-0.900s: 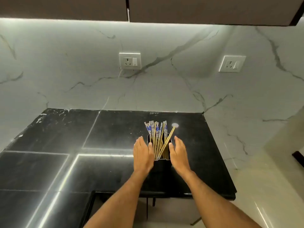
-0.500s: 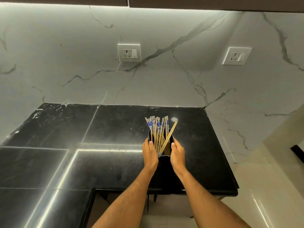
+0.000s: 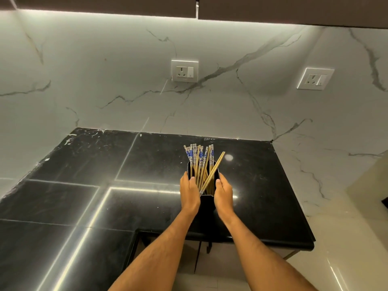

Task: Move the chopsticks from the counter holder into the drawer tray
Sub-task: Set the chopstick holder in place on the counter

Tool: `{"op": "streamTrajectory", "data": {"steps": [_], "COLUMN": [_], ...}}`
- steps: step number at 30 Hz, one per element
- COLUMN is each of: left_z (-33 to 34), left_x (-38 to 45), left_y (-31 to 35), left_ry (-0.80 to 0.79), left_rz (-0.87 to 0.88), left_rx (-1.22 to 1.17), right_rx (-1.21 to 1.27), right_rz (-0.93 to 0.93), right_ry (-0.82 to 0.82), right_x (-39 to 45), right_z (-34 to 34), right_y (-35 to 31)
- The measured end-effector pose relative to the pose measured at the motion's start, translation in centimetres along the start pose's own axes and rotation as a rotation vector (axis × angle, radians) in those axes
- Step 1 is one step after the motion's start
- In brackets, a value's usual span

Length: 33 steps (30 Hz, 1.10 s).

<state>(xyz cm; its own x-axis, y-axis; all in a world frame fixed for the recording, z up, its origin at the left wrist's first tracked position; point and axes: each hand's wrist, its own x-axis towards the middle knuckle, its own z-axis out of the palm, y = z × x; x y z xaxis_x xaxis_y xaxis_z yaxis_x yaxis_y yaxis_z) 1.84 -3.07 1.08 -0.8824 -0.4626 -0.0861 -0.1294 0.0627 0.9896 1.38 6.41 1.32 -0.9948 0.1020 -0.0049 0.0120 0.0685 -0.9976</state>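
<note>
Left hand (image 3: 190,191): pressed against the left wall of the holder (image 3: 206,203), thumb hooked over the rim, fingers wrapped round the far side; it grips the holder. Forearm enters from 6 o'clock.

Right hand (image 3: 223,191): set against the right wall of the holder, thumb on the rim at about 3 o'clock of the opening, fingers curled round the outside; it grips the holder as well. Forearm enters from 5 o'clock.

Holder: black, square-mouthed, upright, held between both hands over the counter (image 3: 147,164); whether its base touches the counter cannot be told, as the hands hide it.

Chopsticks (image 3: 200,164): a bundle standing inside the holder, tops fanning toward 12 o'clock. Most are pale wood with blue-and-white patterned ends. One plain stick leans apart from the rest toward 1 o'clock.

Counter: glossy black stone, pale seams, bright strip reflections. Its front edge runs at 6 o'clock of the holder.

Wall (image 3: 105,80): white marble with grey veins, behind the counter at 12 o'clock and along the right side.

Sockets: one (image 3: 184,70) at 12 o'clock above the holder, another (image 3: 315,78) at 2 o'clock.

Cabinets (image 3: 273,7): dark, across the top edge, lit beneath.
</note>
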Motion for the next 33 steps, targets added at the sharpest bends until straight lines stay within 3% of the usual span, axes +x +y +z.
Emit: {"op": "streamTrajectory", "data": {"steps": [5, 13, 20, 27, 33], "left_z": [-5.0, -13.7, -19.9, -26.6, -32.1], "left_x": [-1.7, -8.9, -19.4, -30.4, -40.9], "left_y": [0.9, 1.3, 0.9, -0.4, -0.8], "left_ry": [0.073, 0.324, 0.584, 0.822, 1.009], "left_rz": [0.034, 0.051, 0.081, -0.095, -0.055], "left_rx": [-0.033, -0.062, -0.065, -0.057, -0.080], "right_rx": [0.034, 0.058, 0.088, 0.086, 0.124], "right_rz": [-0.044, -0.087, -0.131, -0.174, -0.159], "right_ry": [-0.107, -0.344, -0.590, -0.846, -1.065], "right_x": [-2.7, -10.5, -20.7, -32.5, -43.2], "right_z": [3.3, 7.9, 9.1, 9.8, 11.0], "right_y": [-0.9, -1.9, -2.8, -3.5, -3.6]}}
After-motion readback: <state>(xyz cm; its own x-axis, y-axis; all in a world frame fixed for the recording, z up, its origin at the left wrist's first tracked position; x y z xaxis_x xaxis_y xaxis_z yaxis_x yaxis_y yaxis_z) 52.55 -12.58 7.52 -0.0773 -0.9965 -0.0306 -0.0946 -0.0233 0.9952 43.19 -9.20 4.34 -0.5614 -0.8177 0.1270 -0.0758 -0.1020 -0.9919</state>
